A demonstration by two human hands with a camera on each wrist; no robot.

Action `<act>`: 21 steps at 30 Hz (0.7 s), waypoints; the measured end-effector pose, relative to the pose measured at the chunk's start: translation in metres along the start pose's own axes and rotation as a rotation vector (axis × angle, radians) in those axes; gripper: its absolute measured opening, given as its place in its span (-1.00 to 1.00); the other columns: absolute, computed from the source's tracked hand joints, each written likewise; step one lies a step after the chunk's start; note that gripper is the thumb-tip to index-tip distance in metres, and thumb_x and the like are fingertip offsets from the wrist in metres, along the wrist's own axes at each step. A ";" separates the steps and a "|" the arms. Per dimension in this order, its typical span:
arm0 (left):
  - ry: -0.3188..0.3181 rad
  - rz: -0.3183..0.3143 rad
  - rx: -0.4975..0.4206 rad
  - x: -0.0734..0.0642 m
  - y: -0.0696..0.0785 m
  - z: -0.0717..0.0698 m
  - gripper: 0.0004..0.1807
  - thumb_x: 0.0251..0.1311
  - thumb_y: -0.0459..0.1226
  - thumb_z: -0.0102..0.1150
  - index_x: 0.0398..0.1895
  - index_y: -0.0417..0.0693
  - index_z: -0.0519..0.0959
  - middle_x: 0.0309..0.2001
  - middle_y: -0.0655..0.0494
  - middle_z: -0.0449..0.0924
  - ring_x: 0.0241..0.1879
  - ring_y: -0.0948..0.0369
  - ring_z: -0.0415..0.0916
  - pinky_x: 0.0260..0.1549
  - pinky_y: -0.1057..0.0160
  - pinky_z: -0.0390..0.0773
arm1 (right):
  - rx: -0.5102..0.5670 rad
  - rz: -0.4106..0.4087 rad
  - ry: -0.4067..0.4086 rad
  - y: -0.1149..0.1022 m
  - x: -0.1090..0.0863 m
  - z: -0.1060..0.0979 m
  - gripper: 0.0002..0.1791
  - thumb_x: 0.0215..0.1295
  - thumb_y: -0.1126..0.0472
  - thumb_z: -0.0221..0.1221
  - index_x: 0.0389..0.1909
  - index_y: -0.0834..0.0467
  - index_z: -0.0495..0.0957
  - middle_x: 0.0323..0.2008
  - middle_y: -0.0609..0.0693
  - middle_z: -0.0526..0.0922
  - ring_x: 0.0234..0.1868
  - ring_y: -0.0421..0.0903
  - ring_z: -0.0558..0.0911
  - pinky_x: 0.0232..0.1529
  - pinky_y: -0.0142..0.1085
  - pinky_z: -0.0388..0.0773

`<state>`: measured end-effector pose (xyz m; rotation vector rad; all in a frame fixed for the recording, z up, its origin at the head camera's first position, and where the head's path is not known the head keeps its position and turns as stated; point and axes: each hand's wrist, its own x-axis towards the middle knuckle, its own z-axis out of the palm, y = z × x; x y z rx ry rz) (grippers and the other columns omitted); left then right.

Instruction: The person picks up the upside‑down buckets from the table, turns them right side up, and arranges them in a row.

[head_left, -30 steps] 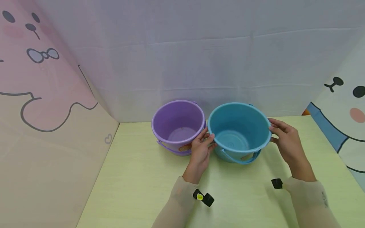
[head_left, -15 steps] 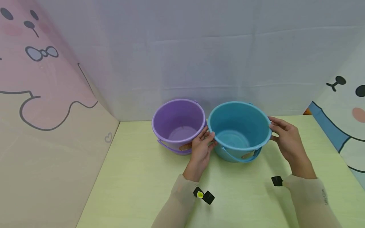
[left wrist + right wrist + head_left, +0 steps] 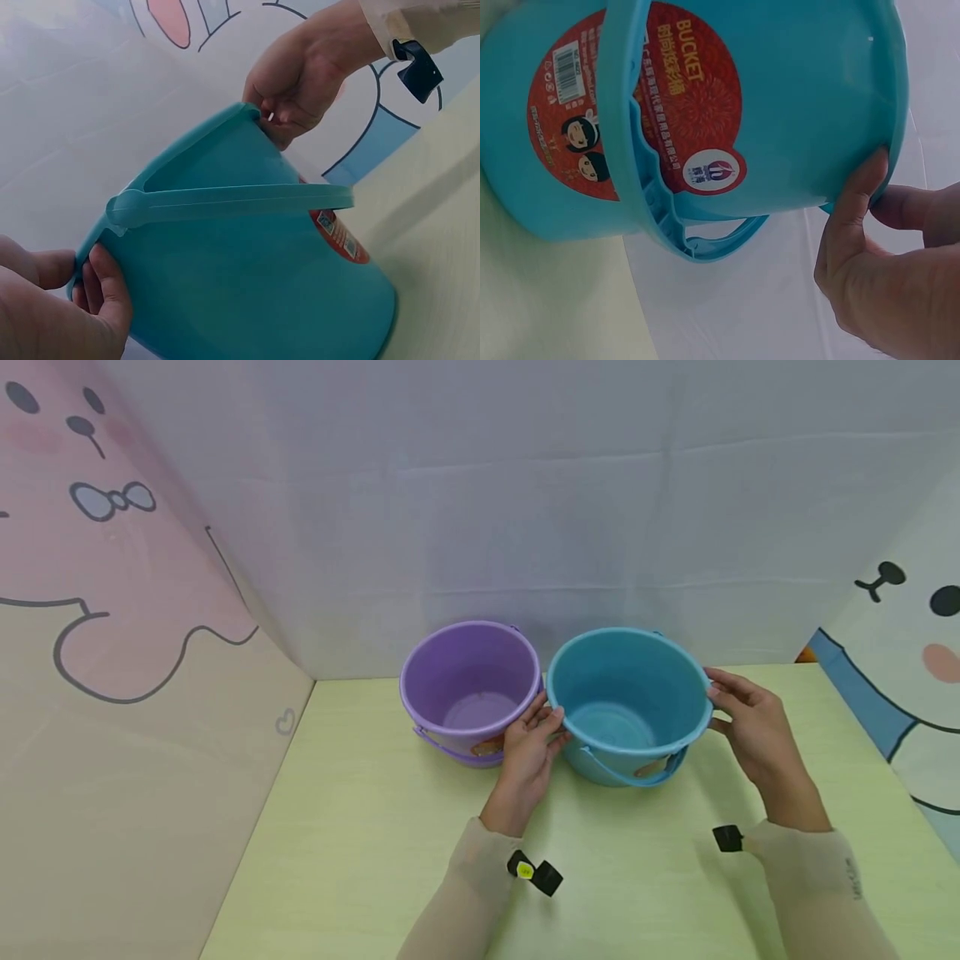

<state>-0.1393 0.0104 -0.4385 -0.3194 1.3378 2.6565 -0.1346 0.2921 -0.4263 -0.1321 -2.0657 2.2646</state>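
Note:
A blue bucket (image 3: 622, 768) stands upright on the table, its handle hanging down at the front. My left hand (image 3: 527, 760) pinches the left side of its rim, thumb over the edge and fingers beneath it. On the opposite side, my right hand (image 3: 757, 735) grips the rim the same way. A red label (image 3: 697, 112) marked BUCKET shows on the wall in the right wrist view. Just left of it stands a purple bucket (image 3: 468, 668), its rim close to the blue one and to the back of my left fingers. Both buckets show bare insides.
The pale yellow-green table (image 3: 360, 877) carries both buckets near its back edge. Behind them hangs a white cloth (image 3: 525, 510). A pink and cream printed panel (image 3: 135, 610) bounds the left, and another panel (image 3: 900, 693) with an animal print bounds the right.
Both hands and both buckets keep their places over the last second. Only a tiny shift of the whole head view shows.

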 end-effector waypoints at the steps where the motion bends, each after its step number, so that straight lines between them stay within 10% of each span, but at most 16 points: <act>1: 0.002 -0.004 -0.004 0.000 0.000 0.000 -0.47 0.47 -0.53 0.14 0.47 -0.36 0.38 -0.15 0.12 0.45 -0.29 0.27 0.52 -0.27 0.40 0.62 | -0.009 0.005 0.003 0.000 0.000 0.000 -0.51 0.65 0.18 0.09 0.47 0.27 0.39 0.03 -0.19 0.57 -0.05 -0.28 0.61 -0.20 -0.51 0.70; 21: -0.125 -0.042 0.106 -0.012 -0.006 -0.031 -0.52 0.53 -0.52 0.01 0.46 -0.40 0.33 -0.20 0.14 0.51 -0.28 0.29 0.58 -0.11 0.30 0.67 | 0.009 0.001 0.027 0.015 -0.018 -0.006 -0.64 0.65 0.06 0.10 0.32 0.08 0.50 0.01 -0.20 0.62 -0.13 -0.28 0.66 -0.20 -0.50 0.71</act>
